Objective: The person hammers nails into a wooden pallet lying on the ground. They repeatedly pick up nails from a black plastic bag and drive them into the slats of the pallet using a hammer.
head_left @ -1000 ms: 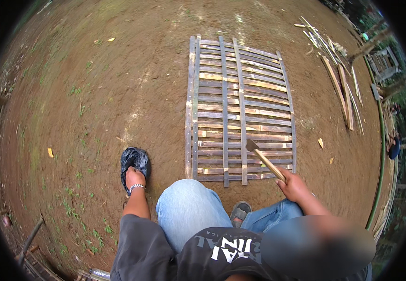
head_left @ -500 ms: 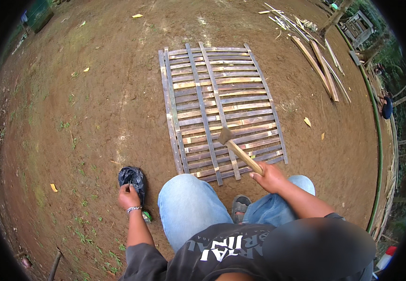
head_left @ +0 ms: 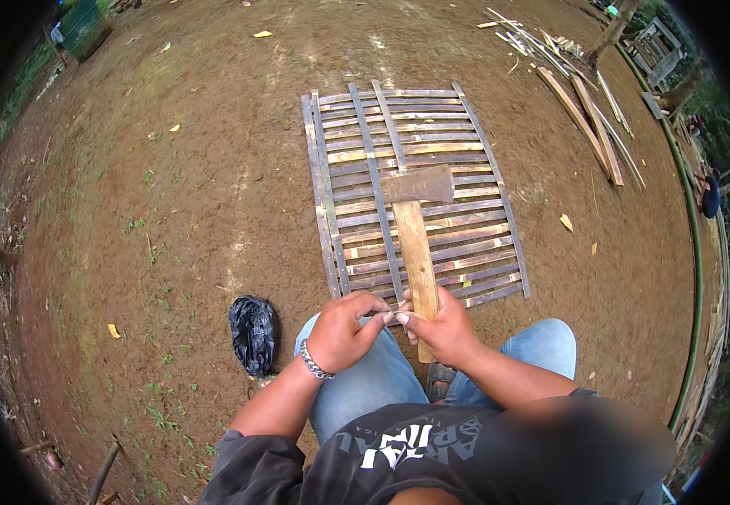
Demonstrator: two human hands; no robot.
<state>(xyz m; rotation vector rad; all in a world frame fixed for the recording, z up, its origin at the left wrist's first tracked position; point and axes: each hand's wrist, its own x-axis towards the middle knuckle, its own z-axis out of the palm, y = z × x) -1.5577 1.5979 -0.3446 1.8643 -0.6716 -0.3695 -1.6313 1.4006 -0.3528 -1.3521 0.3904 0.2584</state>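
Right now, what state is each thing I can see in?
Axe, held with its head uncovered.
Left grip, fingertips pinched together; anything between them is too small to tell.
Right grip, closed around the axe.
Black bag, crumpled, resting on the ground.
Slatted frame, lying flat on the ground.
Boards, lying loose on the ground.
Bracelet, worn.
Sandal, worn.

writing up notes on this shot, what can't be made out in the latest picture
All in the head view:
Small thing between left hand and right hand: too small to identify, partly covered by fingers.
Black plastic bag: dark folds hide any contents.
Slatted frame: the axe covers part of it.
Sandal: partly hidden by the jeans.
Dark blue shape near the right rim: too small and dim.
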